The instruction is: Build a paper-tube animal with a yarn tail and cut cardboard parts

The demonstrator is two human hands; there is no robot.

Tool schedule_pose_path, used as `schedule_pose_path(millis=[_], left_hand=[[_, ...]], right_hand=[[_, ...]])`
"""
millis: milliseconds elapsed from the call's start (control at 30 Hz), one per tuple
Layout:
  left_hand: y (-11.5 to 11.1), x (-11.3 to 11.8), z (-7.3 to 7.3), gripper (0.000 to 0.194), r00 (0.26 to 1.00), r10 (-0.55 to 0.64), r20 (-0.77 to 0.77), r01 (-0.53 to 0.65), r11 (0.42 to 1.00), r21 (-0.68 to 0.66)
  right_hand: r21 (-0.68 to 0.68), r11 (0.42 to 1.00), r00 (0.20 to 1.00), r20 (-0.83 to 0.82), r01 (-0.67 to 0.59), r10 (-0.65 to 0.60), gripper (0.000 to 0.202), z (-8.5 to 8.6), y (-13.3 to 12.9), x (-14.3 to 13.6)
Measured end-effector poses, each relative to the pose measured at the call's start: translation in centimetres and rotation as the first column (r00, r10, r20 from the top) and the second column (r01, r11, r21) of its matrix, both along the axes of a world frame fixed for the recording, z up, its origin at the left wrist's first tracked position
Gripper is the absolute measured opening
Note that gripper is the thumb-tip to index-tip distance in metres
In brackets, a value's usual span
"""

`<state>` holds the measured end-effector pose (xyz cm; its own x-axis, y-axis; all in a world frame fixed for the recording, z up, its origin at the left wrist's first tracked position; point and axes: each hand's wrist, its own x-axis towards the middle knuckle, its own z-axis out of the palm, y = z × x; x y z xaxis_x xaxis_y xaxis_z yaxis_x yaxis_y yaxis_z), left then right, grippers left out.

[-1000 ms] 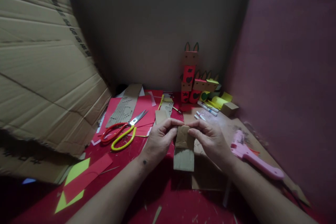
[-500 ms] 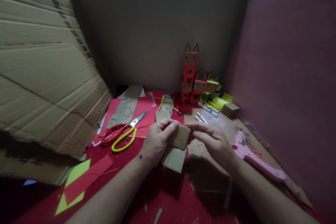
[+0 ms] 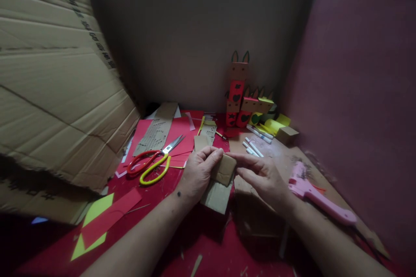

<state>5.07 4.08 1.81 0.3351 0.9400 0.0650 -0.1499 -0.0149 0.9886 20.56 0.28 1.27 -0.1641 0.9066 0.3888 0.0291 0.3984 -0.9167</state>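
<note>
My left hand (image 3: 200, 169) pinches a small cardboard piece (image 3: 225, 170) with rounded corners, its thumb pressed along the top left edge. Underneath that piece, a longer cardboard strip (image 3: 215, 199) sticks out toward me. From the other side, my right hand (image 3: 267, 178) grips the small piece's upper right edge between bent fingers and thumb. Its fingertips are partly hidden behind the cardboard. Left of my hands lie scissors (image 3: 166, 151) with one red and one yellow handle, blades apart, on red paper (image 3: 182, 139).
A large cardboard sheet (image 3: 65, 95) leans in from the left. Animal-faced boxes (image 3: 239, 71) are stacked at the back. White markers (image 3: 253, 147) and a pink glue gun (image 3: 321, 199) lie on the right. Red and yellow paper strips (image 3: 110, 218) lie front left.
The view has shifted slightly. Both hands keep nearly the same hold on the cardboard, with the right fingers moved a little along its edge.
</note>
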Motion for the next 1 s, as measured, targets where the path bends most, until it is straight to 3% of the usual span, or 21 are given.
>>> schedule_pose_path(millis=[133,267,367,467,567,733,867,1000], left_hand=[[0.1,0.0,-0.1,0.026,1.0,-0.008,0.009,0.008,1.0,-0.006],[0.2,0.0,-0.5,0.026,0.999,-0.012,0.038,0.013,0.999,-0.04],[0.3,0.1,-0.8,0.027,0.998,-0.015,0.058,0.018,0.998,-0.053],[0.2,0.2,-0.9,0.027,0.999,-0.008,0.051,0.01,0.999,-0.045],[0.0,0.5,-0.9,0.028,0.999,0.008,0.044,-0.007,1.0,-0.027],[-0.6,1.1,-0.7,0.026,0.996,0.012,0.094,-0.008,0.999,-0.045],[-0.8,1.2,-0.5,0.025,0.992,-0.02,0.122,0.031,0.996,-0.086],[-0.8,0.9,-0.3,0.024,0.995,-0.066,0.071,0.068,0.997,-0.026]], right_hand=[[0.009,1.0,1.0,0.016,0.009,-0.009,0.036,-0.1,0.1,-0.1],[0.029,0.995,0.99,0.098,0.095,-0.097,0.03,-0.6,0.2,-0.1],[0.155,0.974,0.961,0.195,0.168,-0.197,0.03,-1.0,0.1,-0.2],[0.354,0.913,0.904,0.291,0.201,-0.312,0.032,-1.2,0.0,-0.4],[0.417,0.883,0.877,0.314,0.216,-0.363,0.031,-1.3,-0.1,-0.5],[0.316,0.921,0.915,0.255,0.227,-0.313,0.028,-1.6,-0.4,-0.7],[0.18,0.929,0.917,0.184,0.324,-0.355,0.023,-1.4,-0.4,-0.9],[0.043,0.936,0.928,0.122,0.35,-0.352,0.021,-0.9,-0.4,-1.0]])
